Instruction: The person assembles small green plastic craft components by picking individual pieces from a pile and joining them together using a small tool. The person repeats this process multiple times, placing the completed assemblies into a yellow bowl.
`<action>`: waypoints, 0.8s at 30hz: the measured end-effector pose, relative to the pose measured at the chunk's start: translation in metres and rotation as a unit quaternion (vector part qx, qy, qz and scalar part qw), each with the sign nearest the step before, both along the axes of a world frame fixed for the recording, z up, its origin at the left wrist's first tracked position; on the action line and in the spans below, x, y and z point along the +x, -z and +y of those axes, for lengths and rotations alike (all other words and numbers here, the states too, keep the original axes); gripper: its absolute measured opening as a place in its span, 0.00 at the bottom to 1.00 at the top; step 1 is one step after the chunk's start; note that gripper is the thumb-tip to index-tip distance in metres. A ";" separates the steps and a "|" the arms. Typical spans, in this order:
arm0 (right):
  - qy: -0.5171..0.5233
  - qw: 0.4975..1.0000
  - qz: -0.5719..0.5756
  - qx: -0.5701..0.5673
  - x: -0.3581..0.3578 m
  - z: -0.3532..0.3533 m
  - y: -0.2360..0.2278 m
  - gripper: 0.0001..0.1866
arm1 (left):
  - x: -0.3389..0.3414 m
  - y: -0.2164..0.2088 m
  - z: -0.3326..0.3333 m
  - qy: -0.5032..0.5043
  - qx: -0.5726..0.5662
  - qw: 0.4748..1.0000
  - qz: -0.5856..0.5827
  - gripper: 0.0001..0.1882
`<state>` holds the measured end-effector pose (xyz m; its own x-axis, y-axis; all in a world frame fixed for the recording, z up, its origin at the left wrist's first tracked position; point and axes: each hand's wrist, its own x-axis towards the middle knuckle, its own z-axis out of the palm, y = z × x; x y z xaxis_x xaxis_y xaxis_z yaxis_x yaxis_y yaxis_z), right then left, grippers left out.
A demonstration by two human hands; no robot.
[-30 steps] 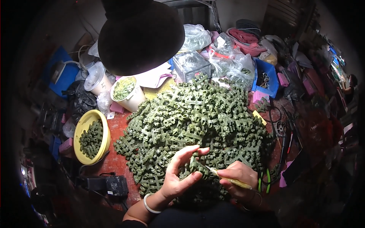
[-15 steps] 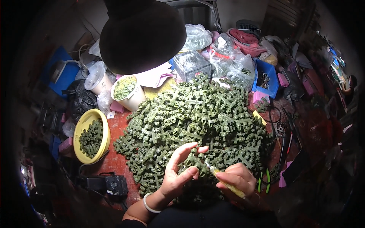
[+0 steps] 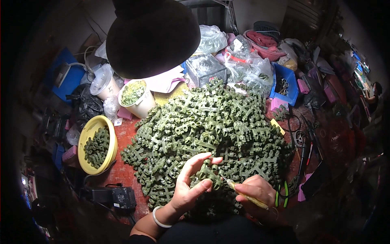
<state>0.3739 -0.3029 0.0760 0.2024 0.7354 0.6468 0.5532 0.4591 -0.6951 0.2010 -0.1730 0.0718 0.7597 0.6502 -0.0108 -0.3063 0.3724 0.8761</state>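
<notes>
Between the thumb and fingers of my left hand (image 3: 187, 185) is a dark green moulded piece (image 3: 208, 174) with several small ring-like loops. My right hand (image 3: 256, 192) grips a slim pen-like tool with a yellowish handle (image 3: 232, 185). The tool's pale, thin tip points at the right side of the piece; whether it touches I cannot tell. Both hands are over the near side of a large heap of similar green pieces (image 3: 203, 118). A pale bangle (image 3: 160, 218) circles my left wrist.
A yellow basin (image 3: 114, 148) with green pieces stands at left, near a white bucket (image 3: 142, 107) of green and yellow bits. A dark lamp shade (image 3: 152, 40) hangs over the far side. Blue bin (image 3: 290, 97) at far right; green-handled tool (image 3: 286, 191) beside my right hand.
My right hand has shifted slightly to the right, drawing the tool a little back from the green piece. My left hand holds the piece almost unmoved.
</notes>
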 end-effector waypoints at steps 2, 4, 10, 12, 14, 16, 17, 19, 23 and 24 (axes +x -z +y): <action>0.005 1.000 -0.002 -0.008 -0.001 0.000 0.001 0.17 | 0.000 0.000 0.001 -0.005 0.068 0.997 0.020 0.33; 0.010 1.000 0.001 -0.009 -0.002 0.000 0.002 0.16 | 0.001 0.001 0.000 -0.008 0.076 0.997 0.023 0.33; 0.010 0.999 0.040 -0.020 -0.004 0.000 0.005 0.12 | -0.001 -0.005 -0.002 0.000 0.048 0.998 0.033 0.33; 0.019 0.998 0.059 -0.010 -0.006 0.001 0.006 0.12 | -0.002 -0.004 -0.002 0.001 0.028 0.999 0.040 0.33; 0.030 0.999 0.035 -0.025 -0.006 0.001 0.005 0.13 | -0.002 0.000 -0.001 -0.001 0.083 0.996 0.027 0.33; 0.019 0.999 0.022 -0.027 -0.004 -0.002 0.005 0.12 | 0.000 0.000 0.000 0.000 0.095 0.995 0.025 0.33; 0.006 0.999 0.010 -0.030 -0.003 -0.003 0.006 0.13 | 0.000 0.000 0.000 0.000 0.108 0.994 0.025 0.33; 0.007 1.000 0.019 -0.019 -0.004 -0.002 0.005 0.13 | 0.000 -0.003 -0.001 0.001 0.103 0.994 0.022 0.33; 0.008 1.000 0.026 -0.006 -0.005 -0.003 0.005 0.12 | -0.001 -0.003 -0.001 -0.001 0.090 0.996 0.024 0.33; 0.008 1.000 0.027 -0.006 -0.005 -0.003 0.005 0.12 | -0.001 -0.003 -0.001 -0.002 0.090 0.996 0.024 0.33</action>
<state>0.3687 -0.3055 0.0714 0.2475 0.7398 0.6257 0.5224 0.4420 -0.7292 0.1997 -0.1745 0.0750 0.7585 0.6481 0.0687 -0.2628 0.2076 0.9423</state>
